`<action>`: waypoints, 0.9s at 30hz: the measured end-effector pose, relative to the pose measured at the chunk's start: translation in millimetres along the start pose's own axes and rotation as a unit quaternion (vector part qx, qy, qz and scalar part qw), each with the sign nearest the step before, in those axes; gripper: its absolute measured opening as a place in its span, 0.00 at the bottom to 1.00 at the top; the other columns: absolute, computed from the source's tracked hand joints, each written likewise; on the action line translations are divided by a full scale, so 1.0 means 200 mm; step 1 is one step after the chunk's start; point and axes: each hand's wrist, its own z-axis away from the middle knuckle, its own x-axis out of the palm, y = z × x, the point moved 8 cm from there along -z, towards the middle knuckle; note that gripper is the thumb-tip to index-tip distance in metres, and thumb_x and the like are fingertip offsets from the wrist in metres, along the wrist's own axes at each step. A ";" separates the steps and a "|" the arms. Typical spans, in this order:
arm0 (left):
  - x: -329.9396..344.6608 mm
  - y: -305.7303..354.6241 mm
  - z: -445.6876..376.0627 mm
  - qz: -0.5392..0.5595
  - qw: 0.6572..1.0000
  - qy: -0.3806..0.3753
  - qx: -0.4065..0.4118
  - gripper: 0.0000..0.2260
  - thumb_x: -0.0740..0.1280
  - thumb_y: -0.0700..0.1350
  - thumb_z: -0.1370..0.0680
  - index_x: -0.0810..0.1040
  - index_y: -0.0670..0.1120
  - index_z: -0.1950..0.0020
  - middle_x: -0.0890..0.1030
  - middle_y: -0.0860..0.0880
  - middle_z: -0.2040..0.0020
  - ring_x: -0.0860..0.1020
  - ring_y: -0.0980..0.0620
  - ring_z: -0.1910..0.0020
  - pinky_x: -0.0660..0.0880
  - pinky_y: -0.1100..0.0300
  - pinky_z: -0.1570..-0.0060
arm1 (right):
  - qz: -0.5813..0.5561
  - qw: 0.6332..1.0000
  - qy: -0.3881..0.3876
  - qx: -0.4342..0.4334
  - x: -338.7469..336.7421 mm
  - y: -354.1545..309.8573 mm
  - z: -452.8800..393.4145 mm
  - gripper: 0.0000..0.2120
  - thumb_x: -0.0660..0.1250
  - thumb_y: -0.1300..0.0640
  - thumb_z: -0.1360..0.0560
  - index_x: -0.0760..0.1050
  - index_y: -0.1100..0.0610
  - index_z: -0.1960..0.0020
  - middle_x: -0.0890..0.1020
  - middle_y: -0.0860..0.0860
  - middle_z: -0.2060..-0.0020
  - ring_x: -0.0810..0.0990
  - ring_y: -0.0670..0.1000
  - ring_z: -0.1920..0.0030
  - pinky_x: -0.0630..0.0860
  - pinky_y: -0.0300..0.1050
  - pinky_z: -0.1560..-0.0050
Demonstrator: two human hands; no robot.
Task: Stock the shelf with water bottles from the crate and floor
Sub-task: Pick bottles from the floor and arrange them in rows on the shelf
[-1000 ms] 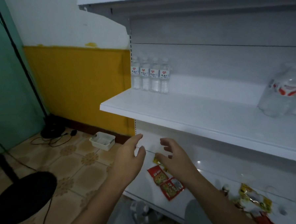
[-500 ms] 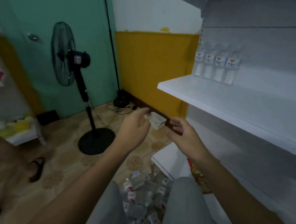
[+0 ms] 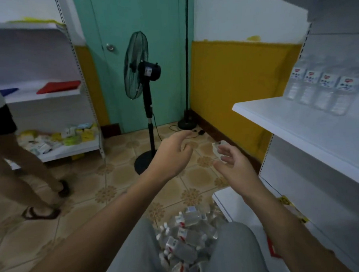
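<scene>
**Stock check: both hands free, bottles on floor and shelf**

- Left hand (image 3: 171, 155): centre of frame, raised over the floor; fingers (image 3: 183, 135) loosely curved and spread, gripping nothing.
- Right hand (image 3: 236, 166): just right of the left, apart from it; palm turned inward, fingers relaxed and part open, holding nothing.
- Loose bottles (image 3: 186, 237): a heap lying on their sides on the floor (image 3: 90, 192), lower centre, between the person's grey-clad knees. White caps, red-and-white labels.
- Shelved bottles (image 3: 319, 91): four upright in a row, side by side, at the right edge, towards the back of the shelf (image 3: 281, 120).
- Shelf: white, right side of frame; a lower tier (image 3: 236, 203) sits near the floor beside the heap.
- Tub (image 3: 218, 146): small, white, on the floor, partly hidden behind the right hand.
- Fan (image 3: 140, 75): black pedestal type, upper centre, before a green door (image 3: 131, 34).
- Second shelf unit (image 3: 47, 95): upper left, carrying red and blue items and assorted packets.
- Another person's legs (image 3: 20, 165): left edge, in sandals.
</scene>
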 end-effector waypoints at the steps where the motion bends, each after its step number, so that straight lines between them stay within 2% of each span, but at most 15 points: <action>1: 0.00 0.01 -0.01 -0.001 1.000 0.000 0.000 0.20 0.58 0.45 0.20 0.67 0.49 0.27 0.70 0.52 0.29 0.67 0.55 0.31 0.61 0.66 0.38 | 0.002 1.000 0.001 -0.002 -0.01 0.00 0.00 0.24 0.68 0.55 0.23 0.67 0.48 0.29 0.73 0.44 0.34 0.71 0.44 0.34 0.71 0.47 0.36; 6: 0.07 0.05 -0.05 0.021 1.000 -0.014 0.003 0.21 0.58 0.44 0.21 0.67 0.49 0.27 0.74 0.47 0.32 0.74 0.48 0.37 0.68 0.61 0.40 | 0.016 1.000 0.010 -0.003 -0.08 0.00 -0.01 0.23 0.68 0.54 0.23 0.67 0.45 0.31 0.72 0.42 0.34 0.71 0.44 0.34 0.71 0.48 0.35; 11: 0.14 0.11 -0.06 0.030 0.998 -0.042 0.027 0.21 0.58 0.43 0.20 0.66 0.48 0.27 0.70 0.50 0.29 0.71 0.51 0.33 0.67 0.59 0.34 | 0.015 0.999 0.036 0.017 -0.16 0.04 0.02 0.24 0.69 0.52 0.23 0.67 0.45 0.30 0.73 0.42 0.33 0.71 0.43 0.34 0.72 0.53 0.33; 14: 0.15 0.10 -0.07 0.035 0.998 -0.040 0.030 0.21 0.58 0.43 0.20 0.66 0.48 0.27 0.69 0.50 0.29 0.73 0.49 0.36 0.67 0.60 0.36 | 0.013 0.999 0.037 0.027 -0.15 0.07 0.03 0.22 0.69 0.52 0.23 0.67 0.43 0.31 0.73 0.41 0.34 0.72 0.43 0.35 0.72 0.52 0.33; 17: 0.17 0.07 -0.06 0.035 0.998 -0.041 0.030 0.21 0.58 0.43 0.20 0.66 0.48 0.27 0.70 0.51 0.29 0.69 0.53 0.31 0.62 0.65 0.37 | 0.012 0.999 0.036 0.035 -0.11 0.08 0.04 0.24 0.68 0.53 0.23 0.66 0.46 0.30 0.72 0.43 0.34 0.71 0.43 0.34 0.72 0.51 0.32; 19: 0.18 0.03 -0.03 0.041 0.998 -0.044 0.022 0.21 0.58 0.44 0.20 0.67 0.48 0.27 0.71 0.50 0.30 0.71 0.49 0.33 0.66 0.61 0.36 | 0.016 0.999 0.030 0.033 -0.07 0.07 0.05 0.25 0.68 0.53 0.23 0.66 0.47 0.28 0.72 0.42 0.33 0.70 0.43 0.33 0.71 0.52 0.32; 22: 0.16 -0.02 0.02 0.047 0.998 -0.048 0.003 0.21 0.58 0.44 0.20 0.67 0.49 0.27 0.77 0.47 0.36 0.75 0.41 0.41 0.73 0.53 0.42 | 0.025 0.999 0.021 0.025 -0.02 0.05 0.07 0.25 0.67 0.53 0.23 0.66 0.48 0.28 0.72 0.42 0.33 0.70 0.43 0.33 0.70 0.51 0.32; 24: 0.15 -0.06 0.05 0.046 0.998 -0.046 -0.002 0.21 0.58 0.44 0.20 0.66 0.49 0.27 0.78 0.45 0.38 0.75 0.42 0.40 0.72 0.55 0.41 | 0.027 0.999 0.013 0.019 0.03 0.05 0.07 0.25 0.67 0.53 0.23 0.65 0.48 0.28 0.71 0.42 0.32 0.69 0.43 0.32 0.70 0.48 0.32; 27: 0.14 -0.11 0.08 0.043 0.998 -0.047 -0.010 0.20 0.58 0.45 0.20 0.66 0.48 0.27 0.75 0.46 0.34 0.73 0.47 0.35 0.69 0.55 0.37 | 0.031 0.999 0.002 0.020 0.09 0.07 0.09 0.24 0.67 0.53 0.22 0.65 0.46 0.28 0.71 0.41 0.32 0.68 0.43 0.32 0.69 0.45 0.34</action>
